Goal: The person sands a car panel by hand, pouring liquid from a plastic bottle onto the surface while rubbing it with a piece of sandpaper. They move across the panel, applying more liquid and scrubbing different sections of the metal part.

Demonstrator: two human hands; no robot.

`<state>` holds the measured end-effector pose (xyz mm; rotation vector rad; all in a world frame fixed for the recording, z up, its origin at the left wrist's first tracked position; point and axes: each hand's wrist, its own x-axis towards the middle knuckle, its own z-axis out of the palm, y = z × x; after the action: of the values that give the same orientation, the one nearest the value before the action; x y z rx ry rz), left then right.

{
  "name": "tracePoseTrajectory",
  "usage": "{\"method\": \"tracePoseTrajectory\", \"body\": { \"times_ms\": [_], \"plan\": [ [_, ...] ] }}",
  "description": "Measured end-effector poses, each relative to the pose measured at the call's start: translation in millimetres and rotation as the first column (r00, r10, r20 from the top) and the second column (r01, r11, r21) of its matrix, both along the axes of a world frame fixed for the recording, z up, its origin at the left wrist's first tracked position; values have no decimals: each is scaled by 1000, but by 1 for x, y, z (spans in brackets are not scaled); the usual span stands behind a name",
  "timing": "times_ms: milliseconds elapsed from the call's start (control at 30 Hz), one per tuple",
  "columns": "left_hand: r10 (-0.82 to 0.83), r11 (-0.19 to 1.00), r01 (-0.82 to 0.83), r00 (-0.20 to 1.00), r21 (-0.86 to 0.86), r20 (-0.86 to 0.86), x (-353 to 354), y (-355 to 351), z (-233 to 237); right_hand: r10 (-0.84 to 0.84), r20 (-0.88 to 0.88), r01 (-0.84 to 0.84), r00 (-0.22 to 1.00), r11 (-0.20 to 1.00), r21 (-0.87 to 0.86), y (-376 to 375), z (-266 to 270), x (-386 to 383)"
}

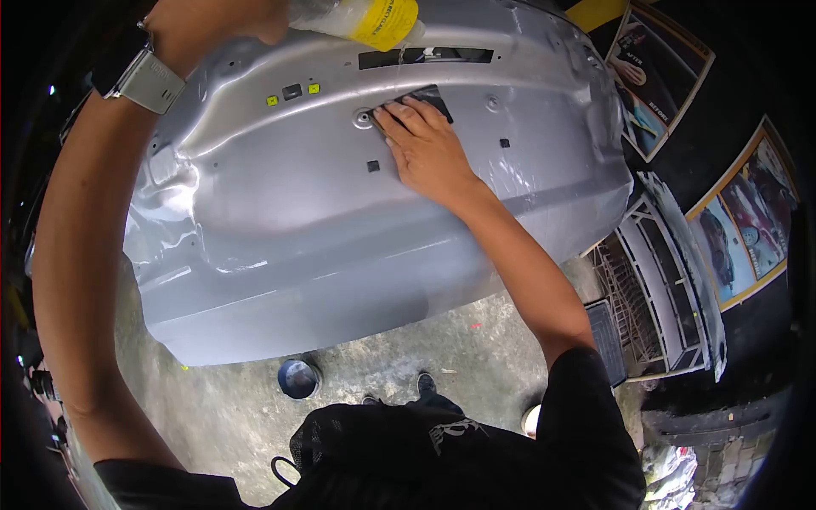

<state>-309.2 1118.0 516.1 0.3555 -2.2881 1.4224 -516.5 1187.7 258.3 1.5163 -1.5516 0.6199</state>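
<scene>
A large silver car body panel (280, 178) with small holes spreads across the view. At the top left, my left hand (223, 19) is wrapped round a clear bottle (374, 19) with a yellow label, tipped to the right, and a thin stream of liquid falls from its mouth. Below the bottle, my right hand (421, 146) presses a dark sheet (435, 100) flat against the panel, its fingers together over it. The sheet lies just under a long slot (425, 57) in the panel. Wet streaks show on the surface.
A dark bucket (299, 378) stands on the concrete floor below the panel. To the right are a slatted part (654, 289), a black crate (605, 340) and framed pictures (744, 217) on the dark wall. A white container (532, 420) is partly hidden by my right sleeve.
</scene>
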Motion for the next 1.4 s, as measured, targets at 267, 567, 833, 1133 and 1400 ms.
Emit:
{"method": "tracePoseTrajectory", "body": {
  "times_ms": [267,567,833,1133,1400],
  "plan": [
    [-10,999,11,1000,-31,18,22,-8,-9,65,42,-66,997,997,38,3,10,-19],
    [-34,999,33,999,33,28,32,-20,-6,-10,161,-23,987,980,196,60,-29,8],
    [-145,989,144,989,-27,-22,34,-16,-22,-130,210,110,969,988,105,29,-31,19],
    [-122,992,123,992,-22,19,45,-17,-33,-351,451,292,821,936,197,136,-66,-34],
    [-186,980,182,981,76,56,10,29,-24,-193,277,132,941,965,226,83,-63,67]
  ]
}}
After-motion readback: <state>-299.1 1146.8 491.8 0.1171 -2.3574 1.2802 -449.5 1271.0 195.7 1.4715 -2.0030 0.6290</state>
